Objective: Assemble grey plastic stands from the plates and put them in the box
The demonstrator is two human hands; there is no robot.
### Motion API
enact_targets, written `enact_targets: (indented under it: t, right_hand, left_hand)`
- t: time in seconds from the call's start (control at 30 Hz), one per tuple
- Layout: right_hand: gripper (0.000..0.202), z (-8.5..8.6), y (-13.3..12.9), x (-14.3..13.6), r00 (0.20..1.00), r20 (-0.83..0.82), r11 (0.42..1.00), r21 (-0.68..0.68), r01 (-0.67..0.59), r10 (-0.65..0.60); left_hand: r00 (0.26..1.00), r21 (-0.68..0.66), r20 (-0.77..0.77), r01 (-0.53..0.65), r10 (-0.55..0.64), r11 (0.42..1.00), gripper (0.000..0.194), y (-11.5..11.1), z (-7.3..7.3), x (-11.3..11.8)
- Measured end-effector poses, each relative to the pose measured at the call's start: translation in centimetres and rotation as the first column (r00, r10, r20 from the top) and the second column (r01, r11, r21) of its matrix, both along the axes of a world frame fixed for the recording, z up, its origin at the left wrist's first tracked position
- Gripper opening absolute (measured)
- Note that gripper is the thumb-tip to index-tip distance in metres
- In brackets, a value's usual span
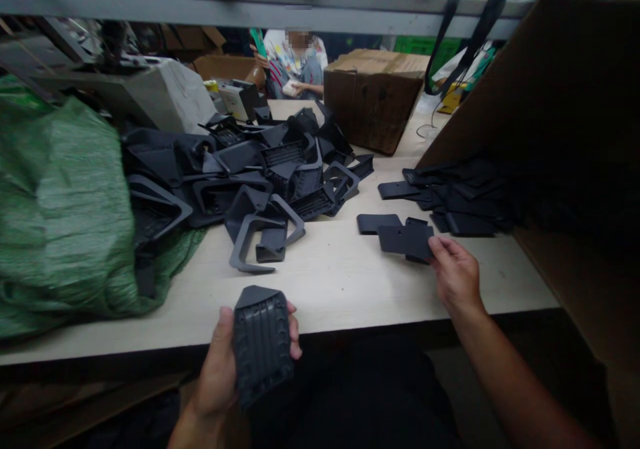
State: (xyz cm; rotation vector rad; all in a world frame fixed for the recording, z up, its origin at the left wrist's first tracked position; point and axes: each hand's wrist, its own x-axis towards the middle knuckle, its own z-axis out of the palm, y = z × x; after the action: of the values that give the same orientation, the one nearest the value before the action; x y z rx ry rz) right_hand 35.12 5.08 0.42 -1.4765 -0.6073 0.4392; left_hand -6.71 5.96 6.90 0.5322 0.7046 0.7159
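My left hand is closed around a ribbed black plastic housing, held in front of the table's near edge with its ribbed inside facing me. Over the table at the right, my right hand pinches the right end of a flat black plastic plate that has a small hole. Just behind that plate, another flat black piece lies on the table. A heap of black plastic housings, several with angled frames, spreads over the left and middle of the table. Flat black plates are piled at the right.
A green woven sack bulges over the table's left side. Cardboard boxes stand at the back and along the right. A metal shelf beam crosses above, with black straps hanging down. Another person sits beyond the table.
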Motion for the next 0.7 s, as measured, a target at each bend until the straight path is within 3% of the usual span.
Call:
enact_targets:
  t: [0.13, 0.23, 0.37, 0.53, 0.6, 0.7]
  right_hand:
    - [0.054, -0.5, 0.2, -2.3, 0.979, -0.173, 0.994, -0.010, -0.111, 0.108]
    - [0.057, -1.3, -0.4, -4.8, 0.962, -0.181, 0.971, -0.087, -0.223, 0.205]
    - [0.058, -1.8, -1.6, -6.7, 0.939, -0.059, 0.900, -0.269, -0.343, 0.340]
    - [0.043, -0.4, -1.9, -5.6, 0.876, 0.202, 0.820, -0.490, -0.296, 0.437]
    - [0.041, 0.2, -1.3, -5.4, 0.757, 0.398, 0.800, -0.538, -0.265, 0.518]
    - [0.047, 0.5, 0.1, -6.1, 0.426, 0.609, 0.742, -0.585, -0.328, 0.669]
  left_hand:
    - [0.994, -0.022, 0.082, -0.071, 0.072, 0.997, 0.082, 0.5, 0.8, 0.6]
    - [0.969, -0.048, 0.121, -0.209, 0.213, 0.977, 0.081, 0.7, 0.4, 1.3]
    - [0.907, -0.086, 0.137, -0.390, 0.399, 0.917, 0.086, 0.8, 0.0, 2.5]
    - [0.920, -0.026, 0.134, -0.368, 0.368, 0.929, 0.089, 0.9, 0.2, 3.4]
    - [0.941, 0.003, 0.110, -0.321, 0.319, 0.947, 0.088, 1.0, 0.1, 3.4]
    - [0.982, 0.046, 0.038, -0.185, 0.183, 0.982, 0.088, 1.2, -0.5, 3.6]
